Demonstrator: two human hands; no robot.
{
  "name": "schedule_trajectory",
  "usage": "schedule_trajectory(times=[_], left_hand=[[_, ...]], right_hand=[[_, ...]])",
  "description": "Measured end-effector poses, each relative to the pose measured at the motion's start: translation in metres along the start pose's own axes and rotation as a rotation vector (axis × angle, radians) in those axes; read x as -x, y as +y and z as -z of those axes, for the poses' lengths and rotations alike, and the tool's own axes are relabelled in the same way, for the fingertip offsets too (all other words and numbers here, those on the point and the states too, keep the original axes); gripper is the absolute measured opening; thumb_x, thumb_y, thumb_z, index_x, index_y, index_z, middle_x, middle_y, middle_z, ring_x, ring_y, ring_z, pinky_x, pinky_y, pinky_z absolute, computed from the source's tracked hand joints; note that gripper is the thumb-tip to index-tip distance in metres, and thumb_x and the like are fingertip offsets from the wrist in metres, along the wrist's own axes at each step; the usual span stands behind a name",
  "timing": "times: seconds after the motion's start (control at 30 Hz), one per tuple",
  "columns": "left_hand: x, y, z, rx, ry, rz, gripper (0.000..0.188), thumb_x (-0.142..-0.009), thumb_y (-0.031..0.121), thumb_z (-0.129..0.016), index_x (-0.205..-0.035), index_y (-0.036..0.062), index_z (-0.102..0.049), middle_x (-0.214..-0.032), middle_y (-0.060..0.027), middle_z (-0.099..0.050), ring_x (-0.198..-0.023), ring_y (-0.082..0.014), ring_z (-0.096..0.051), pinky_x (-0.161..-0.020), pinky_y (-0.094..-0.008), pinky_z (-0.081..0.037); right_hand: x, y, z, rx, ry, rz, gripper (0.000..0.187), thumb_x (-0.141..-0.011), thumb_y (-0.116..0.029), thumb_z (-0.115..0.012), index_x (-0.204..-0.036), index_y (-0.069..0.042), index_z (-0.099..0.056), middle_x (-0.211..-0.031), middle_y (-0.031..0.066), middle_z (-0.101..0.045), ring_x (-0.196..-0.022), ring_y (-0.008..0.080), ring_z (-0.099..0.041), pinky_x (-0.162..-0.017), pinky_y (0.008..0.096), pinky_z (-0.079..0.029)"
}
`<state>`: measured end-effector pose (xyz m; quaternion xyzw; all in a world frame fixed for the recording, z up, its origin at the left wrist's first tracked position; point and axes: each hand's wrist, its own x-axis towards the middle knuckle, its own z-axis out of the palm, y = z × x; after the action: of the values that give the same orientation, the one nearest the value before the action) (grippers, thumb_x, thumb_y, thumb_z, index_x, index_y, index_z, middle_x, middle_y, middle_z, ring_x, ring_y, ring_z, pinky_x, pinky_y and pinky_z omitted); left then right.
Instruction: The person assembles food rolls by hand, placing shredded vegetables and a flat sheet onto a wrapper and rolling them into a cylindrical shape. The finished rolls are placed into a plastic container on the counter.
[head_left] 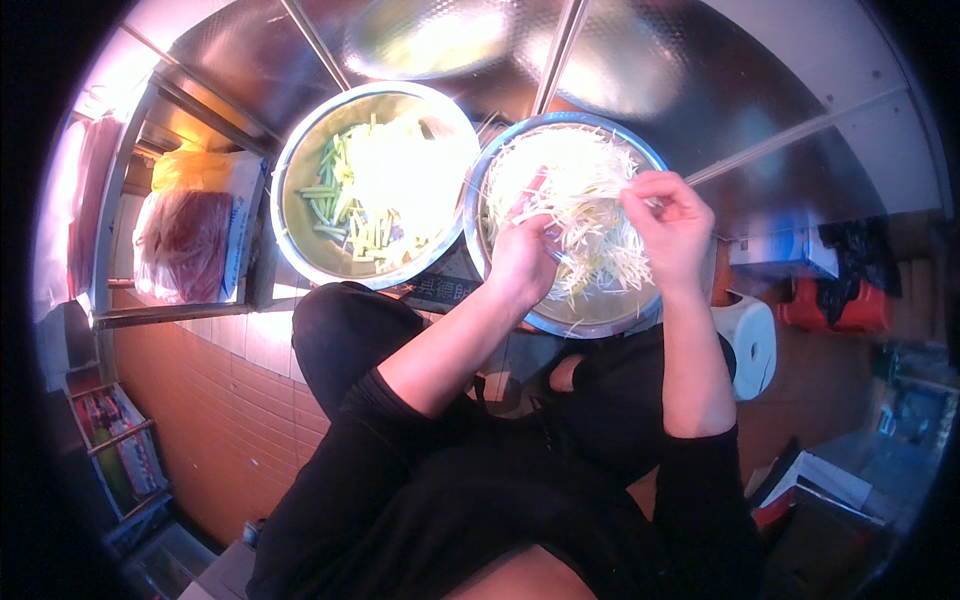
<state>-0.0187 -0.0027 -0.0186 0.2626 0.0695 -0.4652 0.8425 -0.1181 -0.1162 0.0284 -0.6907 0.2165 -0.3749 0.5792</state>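
Observation:
Thin white strands that look like bean sprouts [605, 265] fill much of a round metal basin [585, 325] at the right. My left hand [522, 262] is over the basin's left side, its fingers curled around a loose bunch of the sprouts. At the basin's right rim, my right hand [672, 225] is closed in a pinch, with pale strands at its fingertips. Beside it at the left stands a second metal basin [285, 225]. That one holds short cut green stalks [345, 200] and a pale heap washed out by glare.
Behind the basins rises a shiny metal panel [690, 75]. A white stool [752, 345] stands to the right, near a red container [835, 305] and a blue-and-white box [785, 252]. On a shelf at left sits a plastic-wrapped bundle [185, 235]. The floor [225, 420] is reddish brown.

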Motion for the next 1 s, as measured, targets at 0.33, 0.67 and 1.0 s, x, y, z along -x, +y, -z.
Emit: schedule_trajectory(times=[0.33, 0.67, 1.0], left_hand=[[-0.003, 0.000, 0.010, -0.313, 0.002, -0.113, 0.053, -0.082, -0.012, -0.044, -0.133, 0.0006, -0.047, -0.126, -0.0155, -0.056, -0.115, -0.0268, -0.056, -0.100, -0.0356, -0.044], [-0.019, 0.006, 0.031, -1.937, -0.425, -1.097, 0.059, -0.074, -0.012, -0.049, -0.128, 0.0107, -0.057, -0.125, -0.0245, -0.056, -0.106, -0.0408, -0.060, -0.092, -0.0398, -0.048], [-0.015, 0.037, 0.000, -0.567, -0.040, -0.280, 0.043, -0.096, 0.000, -0.038, -0.139, 0.0017, -0.041, -0.135, -0.0164, -0.049, -0.117, -0.0269, -0.055, -0.101, -0.0358, -0.044]], right_hand=[[-0.007, 0.003, 0.006, 0.606, -0.244, 0.144, 0.052, -0.064, -0.010, -0.080, -0.111, -0.006, -0.060, -0.114, 0.0097, -0.060, -0.112, 0.0250, -0.054, -0.092, 0.0354, -0.043], [-0.007, 0.082, 0.036, 1.503, -0.798, -0.651, 0.098, -0.058, -0.043, -0.085, -0.138, -0.006, -0.043, -0.138, 0.0185, -0.046, -0.130, 0.0340, -0.042, -0.106, 0.0433, -0.036], [0.032, 0.093, -0.021, 1.226, -0.362, -0.793, 0.124, -0.061, -0.076, -0.066, -0.143, 0.008, -0.025, -0.139, 0.0269, -0.037, -0.130, 0.0391, -0.039, -0.108, 0.0463, -0.033]])
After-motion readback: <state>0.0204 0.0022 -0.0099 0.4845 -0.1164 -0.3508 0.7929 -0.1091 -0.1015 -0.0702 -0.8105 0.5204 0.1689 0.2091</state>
